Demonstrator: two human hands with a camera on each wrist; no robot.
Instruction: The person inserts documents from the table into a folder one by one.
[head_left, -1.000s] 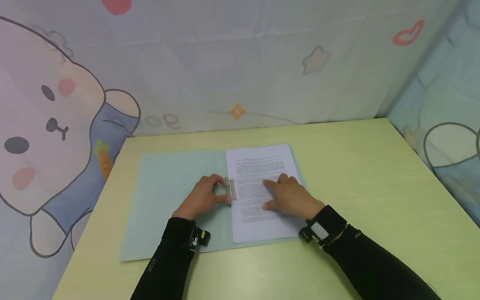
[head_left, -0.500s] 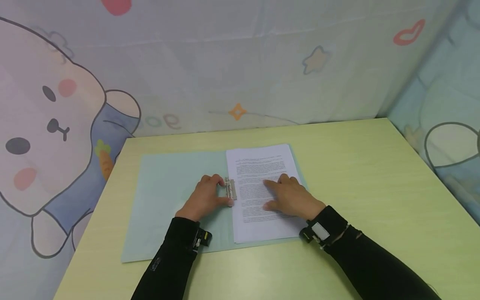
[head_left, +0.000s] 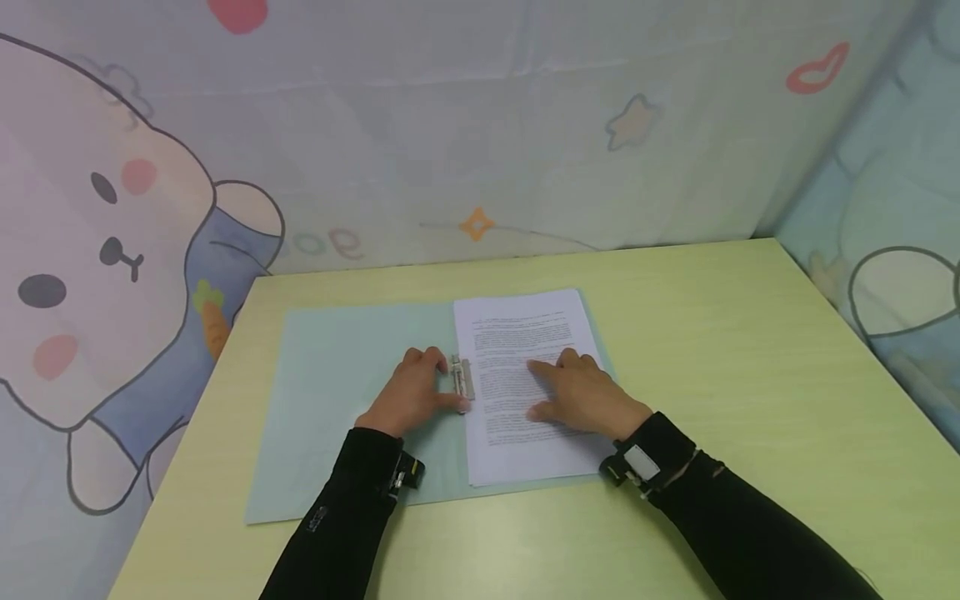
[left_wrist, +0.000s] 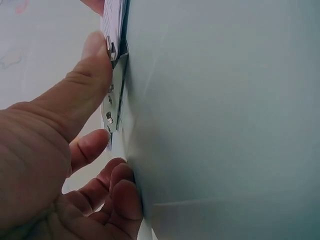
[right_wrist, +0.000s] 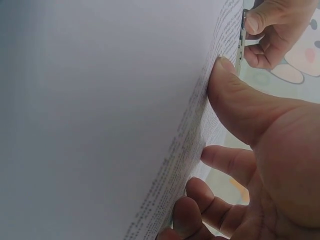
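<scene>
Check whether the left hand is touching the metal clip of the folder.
Touching. In the left wrist view the left hand has its thumb pressed against the metal clip at the folder edge; the head view shows thumb and fingers around it.

The print on the paper [head_left: 525, 375] is too small to read from the head view, and blurs along the sheet's edge in the right wrist view. The right hand [head_left: 581, 396] covers the middle lines. The left hand [head_left: 408, 396] hides part of the clip [head_left: 462, 379]; its detail is too small to make out. In the left wrist view the folder [left_wrist: 220, 110] runs off the right edge, and the palm is cut off at the left.
</scene>
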